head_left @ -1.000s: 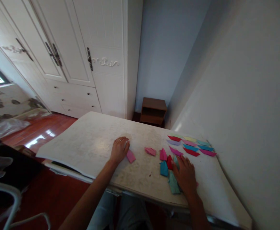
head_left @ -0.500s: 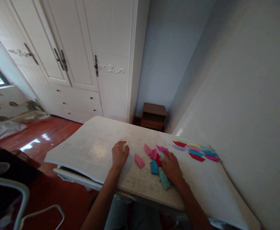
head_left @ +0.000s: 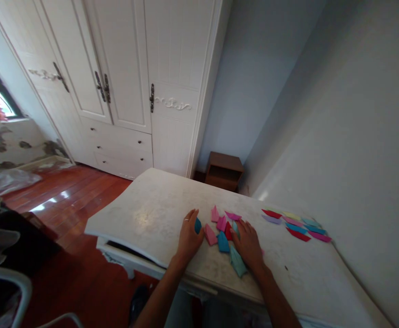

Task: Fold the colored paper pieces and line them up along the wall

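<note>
Left hand point(head_left: 189, 238): our fingers point(head_left: 189, 216) grasp a blue paper point(head_left: 198, 225).
Right hand point(head_left: 249, 242): over mint paper point(head_left: 235, 228); grip, we cannot tell.

Wardrobe: a tall white panelled wardrobe point(head_left: 127, 54) with dark metal handles point(head_left: 152, 98) is standing opposite.
Corner: a small brown wooden nightstand point(head_left: 224, 160) is sitting beside the wardrobe.
Floor: glossy red-brown boards point(head_left: 90, 182) are reflecting light.
Window side: crumpled clear plastic sheeting point(head_left: 7, 181) is lying below a dark-framed window point(head_left: 5, 105).
Lower left: a curved white tubular frame point(head_left: 26, 291) is jutting in.

white wardrobe point(head_left: 124, 59) above glossy red floor point(head_left: 93, 191)
</note>
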{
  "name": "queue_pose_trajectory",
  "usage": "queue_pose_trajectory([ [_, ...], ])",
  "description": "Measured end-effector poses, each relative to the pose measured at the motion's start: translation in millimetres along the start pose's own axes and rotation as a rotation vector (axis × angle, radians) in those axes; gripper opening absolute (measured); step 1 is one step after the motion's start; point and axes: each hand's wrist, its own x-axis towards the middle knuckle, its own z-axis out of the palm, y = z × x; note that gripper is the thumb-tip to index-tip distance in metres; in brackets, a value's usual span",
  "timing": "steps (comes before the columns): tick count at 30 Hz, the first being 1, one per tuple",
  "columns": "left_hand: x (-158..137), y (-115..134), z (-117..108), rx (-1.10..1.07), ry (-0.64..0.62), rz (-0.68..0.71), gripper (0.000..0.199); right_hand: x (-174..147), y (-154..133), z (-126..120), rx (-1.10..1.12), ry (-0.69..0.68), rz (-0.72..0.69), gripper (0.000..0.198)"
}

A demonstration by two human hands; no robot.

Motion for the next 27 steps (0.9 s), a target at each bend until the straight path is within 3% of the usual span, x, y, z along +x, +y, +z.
queue_pose_trajectory([
  [5,-1.5,2.3,0.8,0.044,-0.089,-0.001,0.057,-0.2,5.6,-0.4,0.033,0.023,-0.003,0.052],
  [11,-2.5,2.9,-0.6,0.068,-0.019,0.000,0.058,1.1,5.5,-2.3,0.065,0.044,0.015,0.048],
  [15,-4.7,6.3,-1.0,0.208,0.038,0.048,0.047,2.7,3.8,-5.9,0.087,0.045,0.029,0.047],
  [20,-7.1,11.4,-1.7,0.364,-0.018,0.093,0.037,2.8,3.9,-8.7,0.111,0.034,0.047,0.049],
  [27,-6.6,11.5,-4.0,0.401,-0.058,0.077,0.036,1.7,4.7,-8.7,0.154,0.039,0.044,0.047],
])
